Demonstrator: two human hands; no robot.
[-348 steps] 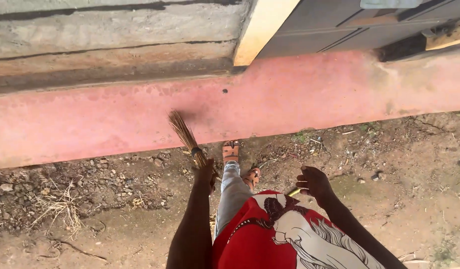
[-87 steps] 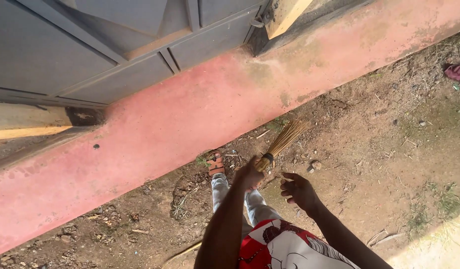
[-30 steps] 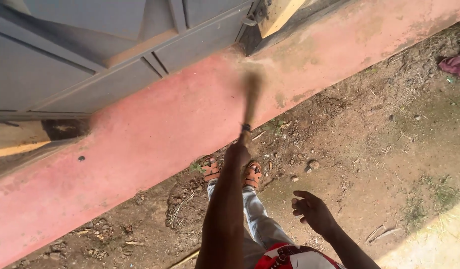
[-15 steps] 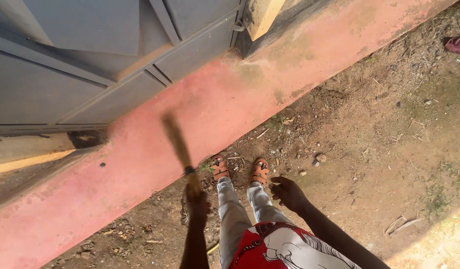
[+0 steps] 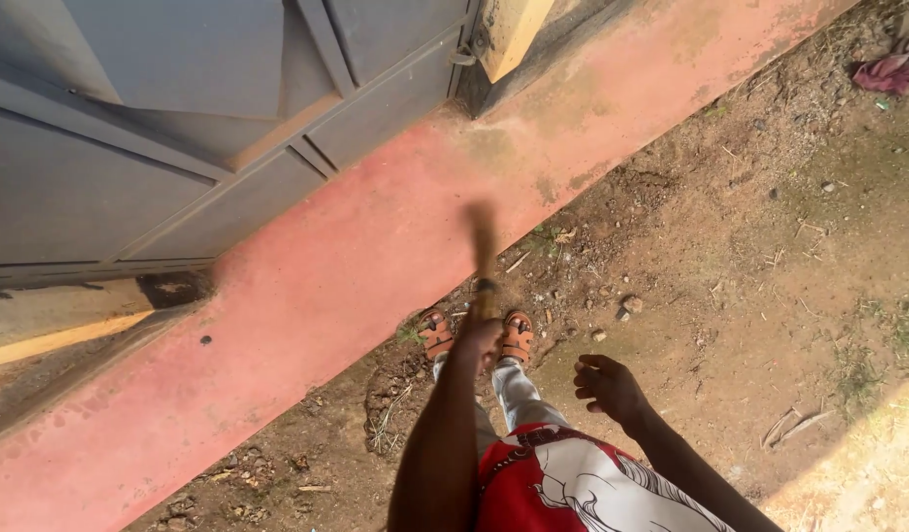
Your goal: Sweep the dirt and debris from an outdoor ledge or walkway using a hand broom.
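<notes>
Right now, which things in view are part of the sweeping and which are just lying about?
In use:
left hand, grip closed on the broom
broom, blurred, bristles over the red ledge
red ledge

Lying about:
right hand, empty, open
crumpled cloth on the dirt
small stones
dry sticks
grey metal door

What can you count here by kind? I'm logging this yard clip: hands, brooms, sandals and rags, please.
Hands: 2, the left hand gripping the broom and the right hand empty, fingers spread.
Brooms: 1, a blurred straw broom over the red step.
Sandals: 2, one and the other.
Rags: 1, a reddish rag on the dirt.
Total: 6.
</notes>
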